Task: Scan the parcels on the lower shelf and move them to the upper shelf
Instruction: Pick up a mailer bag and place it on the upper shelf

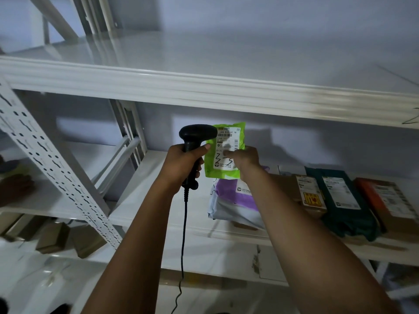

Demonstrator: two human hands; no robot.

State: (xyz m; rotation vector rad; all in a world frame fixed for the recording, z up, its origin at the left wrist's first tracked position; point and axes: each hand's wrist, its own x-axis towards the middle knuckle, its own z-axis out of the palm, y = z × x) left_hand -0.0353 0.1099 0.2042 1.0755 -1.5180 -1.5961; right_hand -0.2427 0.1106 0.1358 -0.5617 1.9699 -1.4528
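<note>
Gripping the corded barcode scanner (197,141) in the closed left hand (181,164), the right hand (244,160) pinches the green parcel (225,152) upright above the lower shelf (158,214); fingers covering the label risk a misread.

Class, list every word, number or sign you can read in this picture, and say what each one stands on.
"B135": on the white label of the green parcel, partly covered by the right hand.
Handwritten black scrawl on that label: not readable.
Barcode line and small print there: blurred.
Labels on the brown box, teal parcel and orange-taped box: too small.
</note>
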